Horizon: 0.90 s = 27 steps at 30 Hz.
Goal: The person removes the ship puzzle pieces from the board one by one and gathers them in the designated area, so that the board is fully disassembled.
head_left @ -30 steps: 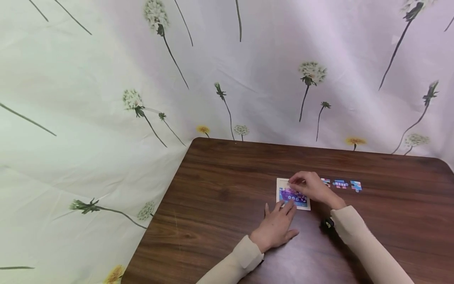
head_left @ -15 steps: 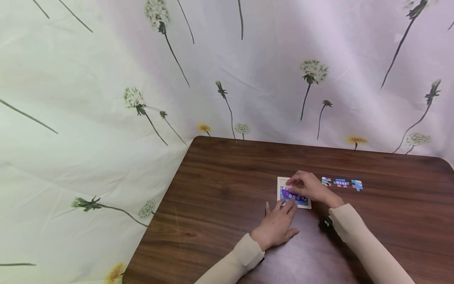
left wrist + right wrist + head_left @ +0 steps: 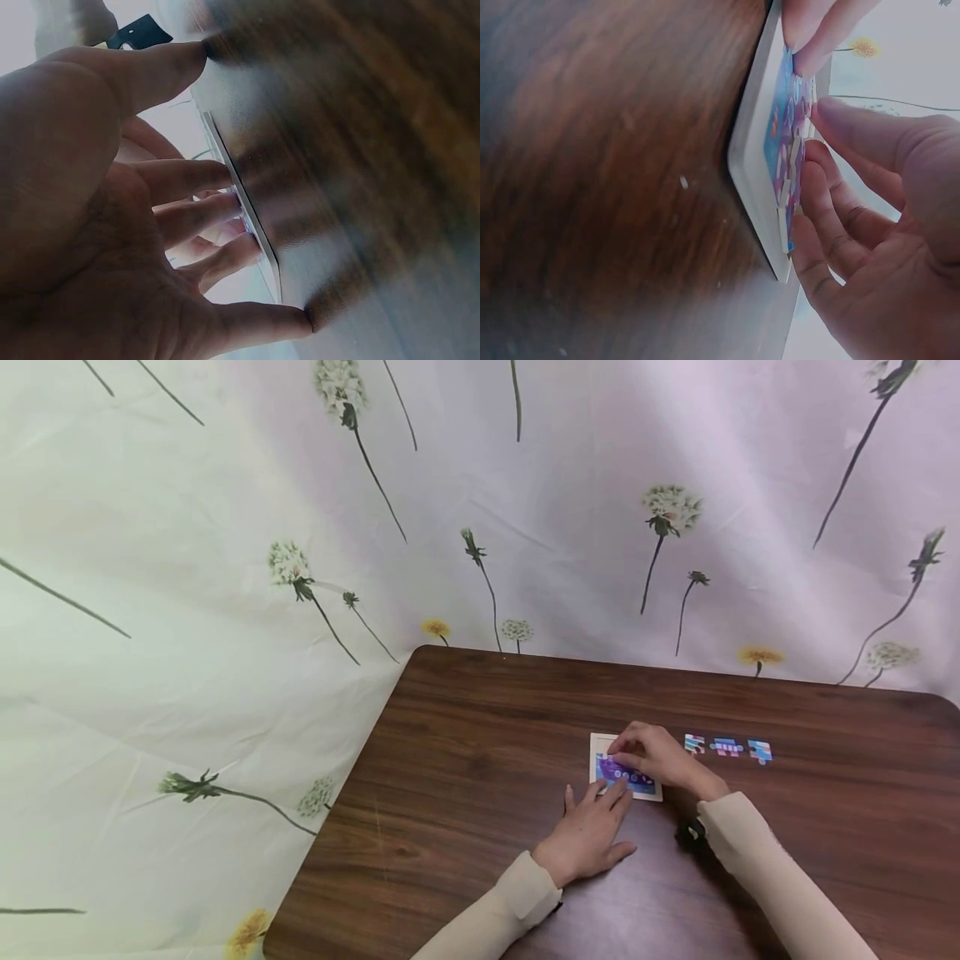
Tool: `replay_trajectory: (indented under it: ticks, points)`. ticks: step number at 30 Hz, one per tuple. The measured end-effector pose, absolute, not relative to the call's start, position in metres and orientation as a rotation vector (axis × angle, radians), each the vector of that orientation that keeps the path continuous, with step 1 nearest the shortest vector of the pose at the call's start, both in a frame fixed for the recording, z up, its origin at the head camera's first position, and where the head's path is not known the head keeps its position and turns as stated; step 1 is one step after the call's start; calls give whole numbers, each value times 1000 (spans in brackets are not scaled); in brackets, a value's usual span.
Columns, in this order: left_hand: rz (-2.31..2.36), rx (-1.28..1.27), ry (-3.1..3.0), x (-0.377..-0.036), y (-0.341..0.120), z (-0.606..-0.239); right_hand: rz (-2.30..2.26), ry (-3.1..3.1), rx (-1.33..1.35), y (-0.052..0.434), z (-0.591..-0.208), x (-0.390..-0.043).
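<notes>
A small white puzzle tray (image 3: 597,745) with a blue and purple picture lies on the brown table (image 3: 465,752). My right hand (image 3: 651,755) arches over the tray, thumb and curled fingers (image 3: 832,217) pinching a puzzle piece (image 3: 789,127) down at the tray's far part. In the right wrist view the tray's white rim (image 3: 759,180) shows edge-on. My left hand (image 3: 592,831) lies flat on the table, its fingers straight and spread. Its fingertips (image 3: 225,214) touch the tray's near edge (image 3: 238,196).
Three loose puzzle pieces (image 3: 726,747) lie in a row right of the tray. A flower-print cloth (image 3: 300,527) hangs behind and to the left of the table. A dark wrist strap (image 3: 691,832) sits on the right sleeve.
Both hands stay where they were. The right hand's fingers have shifted slightly over the tray, and the view has drifted a little.
</notes>
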State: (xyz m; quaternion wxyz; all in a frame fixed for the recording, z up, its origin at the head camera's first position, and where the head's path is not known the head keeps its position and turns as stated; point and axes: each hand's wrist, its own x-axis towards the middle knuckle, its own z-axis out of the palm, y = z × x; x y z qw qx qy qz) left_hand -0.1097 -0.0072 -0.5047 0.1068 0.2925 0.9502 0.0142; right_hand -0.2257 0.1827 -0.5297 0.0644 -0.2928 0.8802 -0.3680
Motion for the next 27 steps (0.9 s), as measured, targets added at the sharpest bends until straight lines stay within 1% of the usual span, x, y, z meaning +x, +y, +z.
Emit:
replay_trajectory:
  ticks: [27]
  points:
    - [74, 853, 2805, -112, -5, -504, -1153, 2602, -859, 184, -532, -227]
